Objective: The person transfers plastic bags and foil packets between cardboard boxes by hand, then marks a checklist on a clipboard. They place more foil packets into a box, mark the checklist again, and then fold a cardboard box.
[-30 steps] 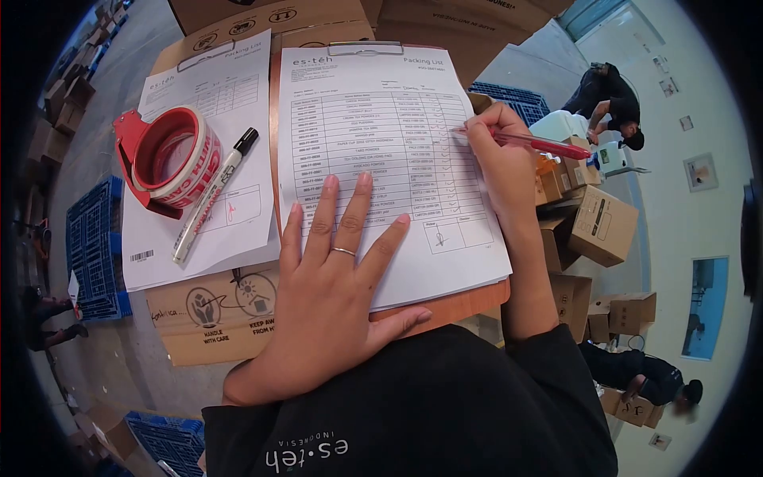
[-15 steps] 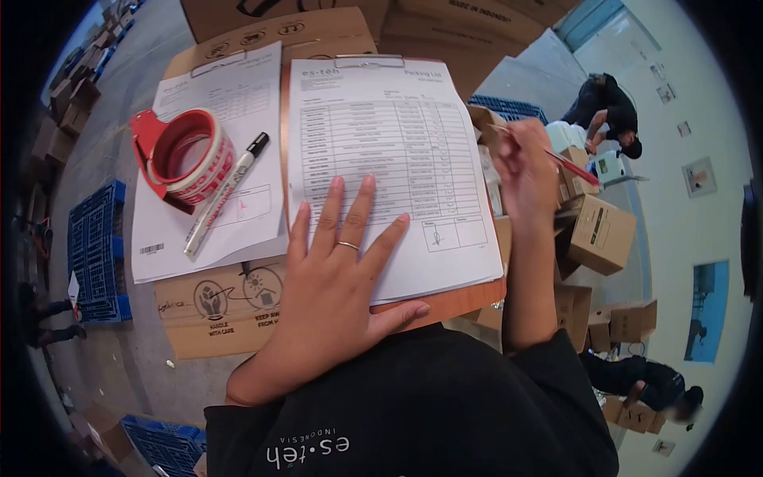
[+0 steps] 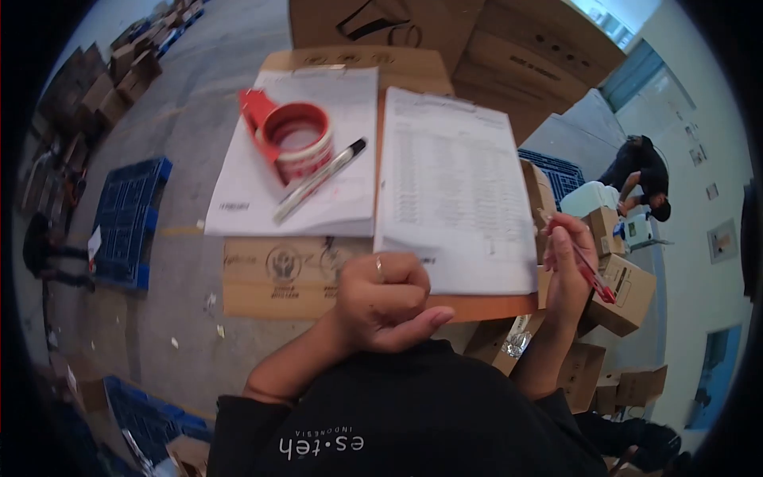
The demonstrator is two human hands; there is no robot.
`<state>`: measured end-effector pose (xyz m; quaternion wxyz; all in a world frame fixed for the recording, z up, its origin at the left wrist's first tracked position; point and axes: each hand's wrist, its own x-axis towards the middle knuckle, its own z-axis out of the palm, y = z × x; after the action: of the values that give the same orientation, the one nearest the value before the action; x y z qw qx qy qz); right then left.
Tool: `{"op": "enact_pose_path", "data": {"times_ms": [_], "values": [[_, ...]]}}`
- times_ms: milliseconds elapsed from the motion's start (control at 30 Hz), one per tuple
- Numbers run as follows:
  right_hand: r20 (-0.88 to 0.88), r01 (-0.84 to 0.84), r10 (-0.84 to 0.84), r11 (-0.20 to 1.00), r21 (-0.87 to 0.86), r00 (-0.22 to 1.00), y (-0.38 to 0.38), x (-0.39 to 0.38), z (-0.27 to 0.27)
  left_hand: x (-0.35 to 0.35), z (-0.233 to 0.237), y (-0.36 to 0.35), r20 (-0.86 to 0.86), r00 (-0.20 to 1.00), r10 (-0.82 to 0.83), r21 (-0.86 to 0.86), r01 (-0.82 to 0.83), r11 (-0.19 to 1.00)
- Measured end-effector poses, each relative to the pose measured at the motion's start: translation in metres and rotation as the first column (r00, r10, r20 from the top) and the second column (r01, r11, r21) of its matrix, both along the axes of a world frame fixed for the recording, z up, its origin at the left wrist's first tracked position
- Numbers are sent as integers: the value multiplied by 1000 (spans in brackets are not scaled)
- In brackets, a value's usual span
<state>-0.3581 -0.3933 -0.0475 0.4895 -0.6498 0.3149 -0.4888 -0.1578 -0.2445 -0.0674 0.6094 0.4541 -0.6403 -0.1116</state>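
My left hand (image 3: 385,302) is curled into a fist with a ring on one finger, at the lower left corner of a packing list (image 3: 461,199). No object shows in it. The list lies on a brown clipboard (image 3: 497,307); its print is blurred. To the right of the clipboard, my right hand (image 3: 566,250) grips a red pen (image 3: 594,282) that slants down to the right. On the left stack of papers (image 3: 238,187) rest a red tape dispenser (image 3: 262,119) with printed tape and a black-capped marker (image 3: 322,179).
Under the papers is a cardboard box (image 3: 250,278); larger boxes (image 3: 532,63) stand behind it. Blue pallets (image 3: 131,222) lie on the floor at left. More cartons (image 3: 624,298) stand at right, where a person in black (image 3: 640,171) bends over white containers.
My left hand has lifted off the list, drawn back toward me and curled up. My right hand, still with the pen, has lowered. The view has shifted, so the papers sit further right.
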Motion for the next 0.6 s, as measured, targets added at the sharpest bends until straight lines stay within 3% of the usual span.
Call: {"op": "enact_pose_path", "data": {"times_ms": [67,133,167,267,300,333,367,433,500,533,600], "values": [[15,27,-26,999,-48,1000,4,-4,0,-5,-4,9,-52,998,45,-25,-47,999],[-63,40,-49,990,-138,997,8,-11,4,-12,-2,26,81,996,-49,-31,52,998],[-70,71,-85,981,-182,994,10,-10,7,-15,1,41,162,985,-51,70,40,997],[-100,167,-198,951,-259,975,14,-11,8,-37,-22,71,24,990,138,23,-139,990],[-105,87,-115,966,-242,988,8,-21,2,-40,-38,83,-30,972,232,1,-232,973],[-119,0,-28,974,-227,993,-6,-32,-4,-43,-52,96,-34,947,320,49,-318,947],[-146,-16,-29,955,-298,989,-10,-33,-8,-45,-66,111,27,896,442,96,-443,892],[-161,-12,-54,923,-384,986,-17,-34,-16,-56,-105,144,-16,779,627,269,-600,753],[-141,71,-143,905,-420,980,-13,-33,-26,-78,-146,175,-407,599,690,567,-426,705],[-90,123,-180,890,-440,980,7,-32,-26,-89,-156,197,-394,602,694,598,-406,691],[2,255,-313,771,-584,950,30,-30,-23,-105,-172,224,33,574,818,938,-300,173]]}}
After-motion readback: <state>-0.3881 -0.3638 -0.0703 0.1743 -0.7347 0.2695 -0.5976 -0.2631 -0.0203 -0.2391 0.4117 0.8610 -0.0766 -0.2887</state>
